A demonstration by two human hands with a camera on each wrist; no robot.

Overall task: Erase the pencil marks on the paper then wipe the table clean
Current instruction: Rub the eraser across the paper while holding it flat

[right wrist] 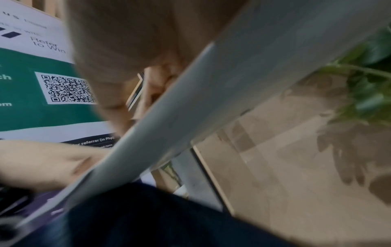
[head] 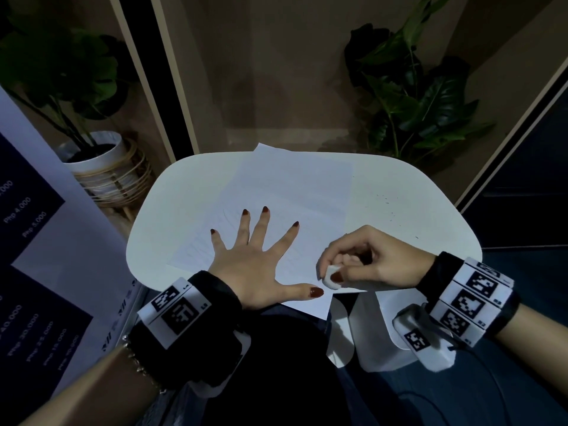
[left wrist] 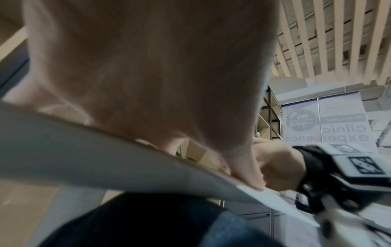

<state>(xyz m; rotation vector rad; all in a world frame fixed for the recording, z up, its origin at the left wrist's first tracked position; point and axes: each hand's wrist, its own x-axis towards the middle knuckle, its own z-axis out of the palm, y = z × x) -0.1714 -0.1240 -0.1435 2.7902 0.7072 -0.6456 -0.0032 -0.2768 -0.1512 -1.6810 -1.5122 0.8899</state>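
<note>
The right hand [head: 365, 259] pinches a small white eraser [head: 330, 277] between thumb and curled fingers, the thumb lying over its top, and holds its lower end against the sheet of paper [head: 295, 192] near the paper's near right corner. That corner reaches past the table's near edge, just beyond the grip toward the person. Just to the left of the grip, the left hand [head: 255, 259] lies flat on the paper with its fingers straight and spread wide, grasping nothing; its thumb points toward the eraser and its tip sits just beside it, though whether the two touch cannot be told. Faint pencil marks [head: 215, 238] show on the paper around and beyond the left hand's fingers, away from the grip to the left; they are too pale to read. The paper lies tilted on a white table [head: 430, 192] with rounded corners. Beyond and to the right of the grip, small dark eraser crumbs [head: 390, 207] are scattered over the bare tabletop. Both wrists wear black bands with printed marker tags. A potted plant [head: 92, 149] in a white pot stands on the floor far off to the left of the table, and a leafy plant [head: 415, 96] stands behind the table's far right side. In the wrist views both hands appear close and blurred against the paper's edge.
</note>
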